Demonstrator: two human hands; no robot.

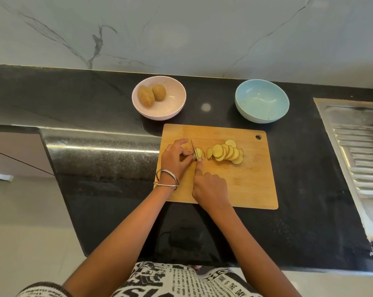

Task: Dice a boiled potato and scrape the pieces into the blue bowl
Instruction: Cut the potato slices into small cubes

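Observation:
On the wooden cutting board (250,185) lies a fanned row of round potato slices (226,152). Left of them sits the uncut end of the potato (199,153), held steady by the fingertips of my left hand (174,159). My right hand (209,185) grips a knife (193,147) with the forefinger laid along its spine; the blade is down in the potato end. The handle is hidden inside the hand. The blue bowl (261,100) stands behind the board at the right and holds nothing.
A pink bowl (158,97) with two whole unpeeled potatoes (152,95) stands behind the board at the left. A steel sink drainboard (357,151) borders the black counter (108,159) at the right. The counter's rounded edge drops off to the left.

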